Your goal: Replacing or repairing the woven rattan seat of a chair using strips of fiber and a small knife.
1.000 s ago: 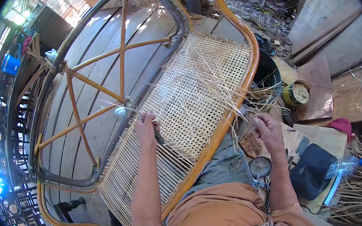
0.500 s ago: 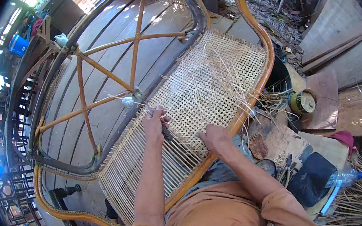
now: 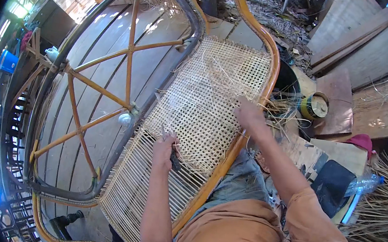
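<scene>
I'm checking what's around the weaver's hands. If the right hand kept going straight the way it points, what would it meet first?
The right hand points up across the woven cane panel, so probably loose cane strands first, then the frame's top rail; depth unclear.

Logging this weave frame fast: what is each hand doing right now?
Left hand: closed on a dark tool, on the cane panel.
Right hand: on the panel's edge; grip cannot be told.
</scene>
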Demonstrator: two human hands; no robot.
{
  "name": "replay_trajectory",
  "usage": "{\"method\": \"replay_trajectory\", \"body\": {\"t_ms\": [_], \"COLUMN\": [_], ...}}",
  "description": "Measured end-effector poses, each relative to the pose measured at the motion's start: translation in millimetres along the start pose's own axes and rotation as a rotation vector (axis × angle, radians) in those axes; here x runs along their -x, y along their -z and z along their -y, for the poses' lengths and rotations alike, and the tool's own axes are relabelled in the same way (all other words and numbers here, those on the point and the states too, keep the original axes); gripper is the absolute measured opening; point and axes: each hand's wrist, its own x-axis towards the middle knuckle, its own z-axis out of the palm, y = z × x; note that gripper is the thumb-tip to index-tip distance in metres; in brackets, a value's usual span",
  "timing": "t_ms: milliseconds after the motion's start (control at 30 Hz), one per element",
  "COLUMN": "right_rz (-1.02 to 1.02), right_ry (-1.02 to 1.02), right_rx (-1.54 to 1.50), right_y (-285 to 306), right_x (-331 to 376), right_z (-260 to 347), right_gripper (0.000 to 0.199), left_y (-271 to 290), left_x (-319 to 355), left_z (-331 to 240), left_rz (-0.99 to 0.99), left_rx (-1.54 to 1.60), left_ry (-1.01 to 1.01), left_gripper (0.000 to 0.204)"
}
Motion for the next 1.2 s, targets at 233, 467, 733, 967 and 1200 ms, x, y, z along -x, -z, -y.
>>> {"method": "replay_trajectory", "body": {"t_ms": [233,467,733,967,1200], "right_rz": [-0.179,0.156,0.394,-0.084,0.043], "right_ry": [0.135,0.264,0.387,0.172,0.081], "right_rx": [-0.055,0.000,-0.148,-0.015,0.235], "right_y": [43.3,21.0,74.4,47.1,-16.9], "right_x": [-14.4,57.1,77.9,-55.5,-72.1], "right_z": [-51.2,-11.9,36.3,-13.5,0.2], "right_gripper": [0.025,0.025,0.025,0.023,0.034], "left_y": [-33.6,-80.0,-73.9,-72.9,-63.5], "left_x": [-6.9,-9.5,-11.0,-9.7,-11.0], "left_z": [19.1,13.6,19.5,24.5,26.6], "left_rz": [0.100,0.111,0.089,0.133,0.112], "left_rx": [0.012,-0.019,-0.102,-0.089,-0.112], "left_ry": [0.031,0.005,0.003,-0.013,0.036], "left_gripper": [0.011,0.006,0.013,0.014,0.017]}}
